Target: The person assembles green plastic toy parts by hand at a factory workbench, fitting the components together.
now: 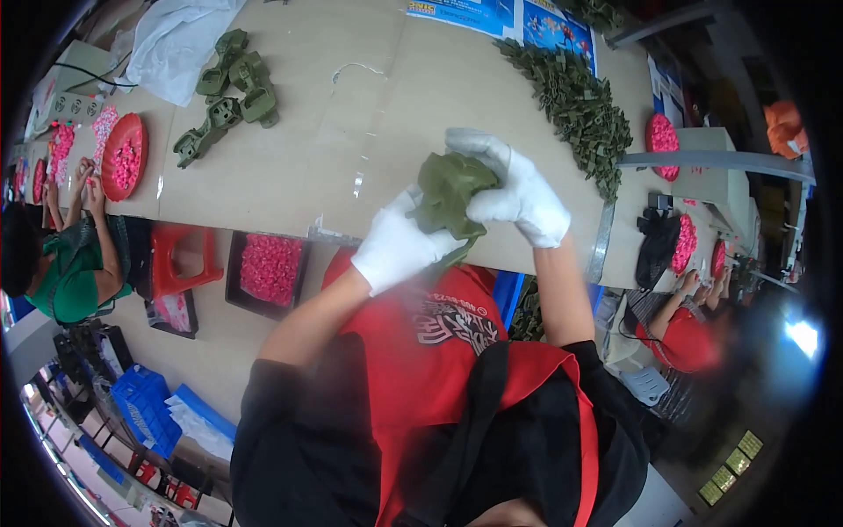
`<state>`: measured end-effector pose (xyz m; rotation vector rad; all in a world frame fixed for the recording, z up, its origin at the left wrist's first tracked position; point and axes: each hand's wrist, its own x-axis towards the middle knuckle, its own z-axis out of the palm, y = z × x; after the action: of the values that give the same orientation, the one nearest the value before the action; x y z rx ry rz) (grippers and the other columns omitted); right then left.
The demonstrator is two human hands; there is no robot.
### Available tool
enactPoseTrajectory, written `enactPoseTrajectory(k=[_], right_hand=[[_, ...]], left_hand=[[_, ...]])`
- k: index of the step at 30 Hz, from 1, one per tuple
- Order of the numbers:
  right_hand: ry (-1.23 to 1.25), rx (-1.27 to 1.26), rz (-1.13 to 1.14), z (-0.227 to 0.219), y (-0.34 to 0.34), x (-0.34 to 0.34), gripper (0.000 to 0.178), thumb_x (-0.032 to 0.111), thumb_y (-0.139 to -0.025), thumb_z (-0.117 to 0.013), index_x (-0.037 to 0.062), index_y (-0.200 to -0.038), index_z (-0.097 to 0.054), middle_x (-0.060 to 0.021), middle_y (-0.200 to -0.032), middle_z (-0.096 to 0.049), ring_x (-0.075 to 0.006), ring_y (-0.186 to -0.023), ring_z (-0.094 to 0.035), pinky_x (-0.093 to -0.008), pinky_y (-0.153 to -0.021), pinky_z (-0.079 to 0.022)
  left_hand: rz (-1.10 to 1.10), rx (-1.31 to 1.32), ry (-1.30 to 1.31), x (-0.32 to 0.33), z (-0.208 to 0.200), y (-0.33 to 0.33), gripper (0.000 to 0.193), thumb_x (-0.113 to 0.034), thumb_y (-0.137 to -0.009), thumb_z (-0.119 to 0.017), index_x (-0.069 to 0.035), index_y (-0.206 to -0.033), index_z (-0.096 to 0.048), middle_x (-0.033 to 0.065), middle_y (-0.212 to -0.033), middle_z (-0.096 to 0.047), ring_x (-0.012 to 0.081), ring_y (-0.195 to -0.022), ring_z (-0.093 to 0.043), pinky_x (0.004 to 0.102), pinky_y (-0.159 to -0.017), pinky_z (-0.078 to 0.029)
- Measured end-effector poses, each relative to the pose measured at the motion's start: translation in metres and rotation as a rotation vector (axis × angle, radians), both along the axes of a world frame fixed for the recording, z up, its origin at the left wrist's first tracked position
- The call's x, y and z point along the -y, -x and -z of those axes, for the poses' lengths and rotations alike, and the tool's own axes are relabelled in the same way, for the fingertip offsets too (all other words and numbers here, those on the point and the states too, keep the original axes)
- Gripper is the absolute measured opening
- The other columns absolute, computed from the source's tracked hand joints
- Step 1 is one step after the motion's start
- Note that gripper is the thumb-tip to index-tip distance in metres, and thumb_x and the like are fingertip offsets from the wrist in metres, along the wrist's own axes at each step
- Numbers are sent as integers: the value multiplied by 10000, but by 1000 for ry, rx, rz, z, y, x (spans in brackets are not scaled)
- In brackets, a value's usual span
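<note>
An olive-green moulded plastic part (450, 186) with a curved, irregular outline is held up at the table's near edge, in front of my apron. My left hand (399, 243), in a white glove, grips its lower left side. From the right, my gloved right hand (520, 189) closes round its upper edge, the thumb pressed on its face. The fingers behind the part are hidden. Several larger hollow green plastic parts (256, 90) lie on the table at the far left. A long heap of small flat green pieces (580, 110) spreads over the far right.
A white plastic bag (176, 48) and blue printed sheets (470, 12) lie at the table's far side. To the left are a red tray of pink pieces (125, 156), a red stool (183, 255) and a black bin (263, 299). Co-workers (75, 277) sit on both sides.
</note>
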<state>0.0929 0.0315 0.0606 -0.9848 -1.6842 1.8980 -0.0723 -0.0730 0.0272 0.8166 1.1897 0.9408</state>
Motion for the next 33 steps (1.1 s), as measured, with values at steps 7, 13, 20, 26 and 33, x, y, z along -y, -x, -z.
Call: enactPoseTrajectory(k=[7,13,20,26,33], right_hand=[[-93,74,-139,-14,53,7,637,46,-573,-887,27,-1145,-607,-72,-1143,-635,-166,-1060,-592,-311,-944,-472],[-71,206,-14,-5,94,6,568,38,-545,-901,30,-1044,-629,-61,-1081,-647,-149,-1016,-587,-303,-921,-473],[134,-169,316,31,118,-47,618,162,-608,-878,77,-1113,-532,-109,-1148,-614,-235,-1050,-602,-349,-914,-475],[134,-223,264,66,174,-76,723,165,-620,-884,88,-1246,-532,-121,-1308,-555,-251,-1118,-576,-359,-940,-469],[-92,224,300,124,188,-184,681,7,-804,-683,14,-1423,-400,-159,-1453,-430,-246,-1326,-438,-384,-1059,-395]], left_hand=[[398,-666,-111,-13,-16,79,610,-413,-717,-708,-22,-1175,-613,209,-1148,-642,364,-1069,-613,401,-925,-476],[498,-541,16,-29,-31,132,555,-493,-732,-687,-93,-1115,-667,218,-1110,-647,381,-1035,-614,424,-895,-485],[-109,-415,-283,-12,30,188,871,-292,-651,-850,-75,-1377,-423,190,-1233,-543,382,-1073,-596,427,-933,-489],[-282,-455,-409,-59,67,238,677,-136,-659,-842,-56,-1258,-537,157,-1186,-591,320,-1076,-595,365,-929,-486],[-278,-721,-625,-169,63,319,553,-9,-629,-784,-137,-1146,-635,123,-1105,-617,329,-993,-621,367,-832,-514]])
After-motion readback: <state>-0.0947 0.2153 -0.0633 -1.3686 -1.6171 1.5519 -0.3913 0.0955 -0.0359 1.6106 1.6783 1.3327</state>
